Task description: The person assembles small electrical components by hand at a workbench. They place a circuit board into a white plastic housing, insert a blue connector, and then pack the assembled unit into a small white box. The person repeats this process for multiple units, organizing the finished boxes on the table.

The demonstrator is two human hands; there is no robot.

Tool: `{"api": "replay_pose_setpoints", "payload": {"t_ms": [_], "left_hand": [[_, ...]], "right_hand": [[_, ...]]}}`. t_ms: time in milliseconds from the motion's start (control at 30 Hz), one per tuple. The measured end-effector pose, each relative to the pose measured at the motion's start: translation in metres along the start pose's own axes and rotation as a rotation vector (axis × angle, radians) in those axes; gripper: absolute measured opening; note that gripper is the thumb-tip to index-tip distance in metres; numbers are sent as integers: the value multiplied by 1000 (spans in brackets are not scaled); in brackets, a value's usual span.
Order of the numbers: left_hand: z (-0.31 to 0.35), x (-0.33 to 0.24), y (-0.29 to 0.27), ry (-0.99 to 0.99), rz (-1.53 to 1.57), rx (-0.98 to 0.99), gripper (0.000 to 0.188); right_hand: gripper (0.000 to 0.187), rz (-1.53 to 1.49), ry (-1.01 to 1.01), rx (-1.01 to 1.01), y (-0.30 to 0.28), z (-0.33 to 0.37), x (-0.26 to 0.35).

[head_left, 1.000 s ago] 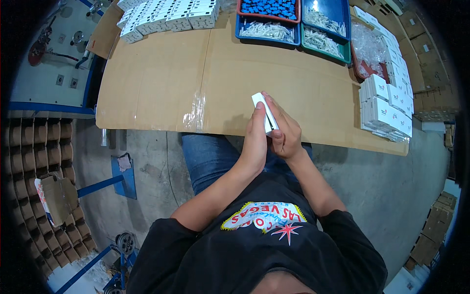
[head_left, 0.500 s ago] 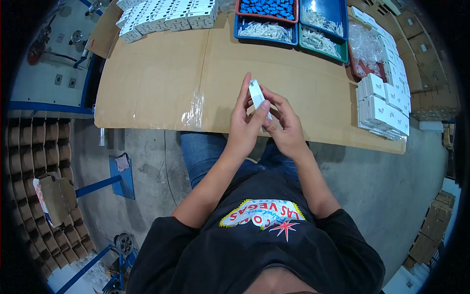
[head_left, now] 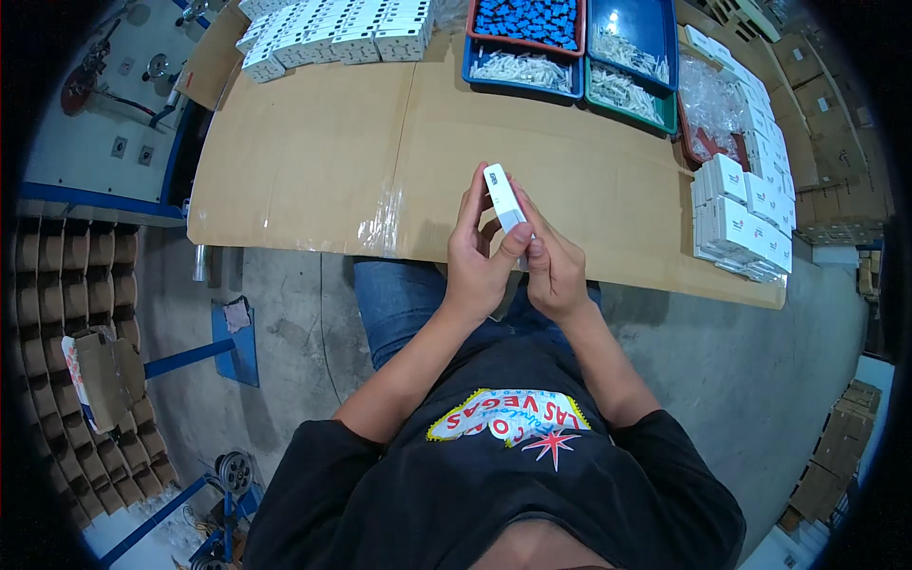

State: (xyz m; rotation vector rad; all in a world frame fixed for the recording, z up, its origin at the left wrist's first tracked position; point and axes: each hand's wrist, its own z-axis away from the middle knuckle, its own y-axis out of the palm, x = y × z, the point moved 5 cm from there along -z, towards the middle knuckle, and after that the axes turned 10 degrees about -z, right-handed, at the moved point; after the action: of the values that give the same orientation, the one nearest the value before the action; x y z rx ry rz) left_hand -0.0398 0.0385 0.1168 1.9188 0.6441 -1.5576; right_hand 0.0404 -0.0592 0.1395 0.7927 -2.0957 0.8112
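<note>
Between my two hands, just above the table's near edge, is a small white box (head_left: 503, 198) seen narrow side up, with a dark printed mark near its far end. My left hand (head_left: 478, 261) grips its left side, the thumb lying along the near part. My right hand (head_left: 559, 271) closes on the right side, fingers behind the box and the thumb beside the left thumb. The box tilts slightly, its far end leaning left. Its underside and near end are mostly hidden by my hands.
A cardboard sheet (head_left: 304, 171) covers the table. White boxes (head_left: 351, 33) stand in rows at the far left, and more white boxes (head_left: 741, 218) are stacked at the right. Trays at the back hold blue pieces (head_left: 527, 21) and white slim pieces (head_left: 522, 68). Clear plastic bags (head_left: 708, 100) fill a red tray.
The box has turned a little, so more of its narrow printed side shows. My right hand has closed in, its thumb now beside my left thumb. The view has shifted slightly.
</note>
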Motion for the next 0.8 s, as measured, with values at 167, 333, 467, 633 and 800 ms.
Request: {"api": "replay_pose_setpoints", "payload": {"t_ms": [167, 333, 467, 633, 800], "left_hand": [[1, 3, 1, 1, 13, 15, 90], [4, 5, 0, 10, 8, 27, 92], [-3, 4, -2, 31, 5, 32, 99], [-6, -4, -4, 246, -270, 115, 111], [-2, -5, -2, 443, -409, 117, 109]], "right_hand": [[47, -13, 40, -22, -2, 4, -3], [48, -93, 72, -31, -1, 5, -4], [55, -388, 190, -45, -1, 0, -11], [59, -672, 506, -86, -15, -5, -18], [57, -728, 664, -105, 0, -6, -2]]}}
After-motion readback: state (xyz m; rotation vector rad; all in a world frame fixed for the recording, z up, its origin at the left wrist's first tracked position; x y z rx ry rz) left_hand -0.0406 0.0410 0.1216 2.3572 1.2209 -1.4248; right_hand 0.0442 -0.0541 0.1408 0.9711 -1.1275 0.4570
